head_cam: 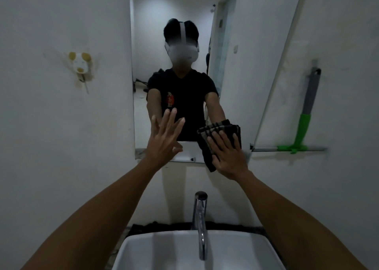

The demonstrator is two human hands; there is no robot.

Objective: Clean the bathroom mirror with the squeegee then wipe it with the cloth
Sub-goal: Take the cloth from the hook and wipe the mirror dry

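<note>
The bathroom mirror (184,13) hangs on the white wall straight ahead and reflects a person in a dark shirt. My right hand (227,155) lies flat on a dark striped cloth (217,132), pressing it against the mirror's lower right corner. My left hand (164,138) is raised in front of the mirror's lower left part, fingers spread, holding nothing. The squeegee (303,126), with a grey and green handle, hangs blade-down on the wall to the right of the mirror.
A white sink (164,249) with a chrome tap (200,218) sits directly below my arms. A small wall hook fixture (81,66) is on the left wall. The white wall surrounds the mirror on both sides.
</note>
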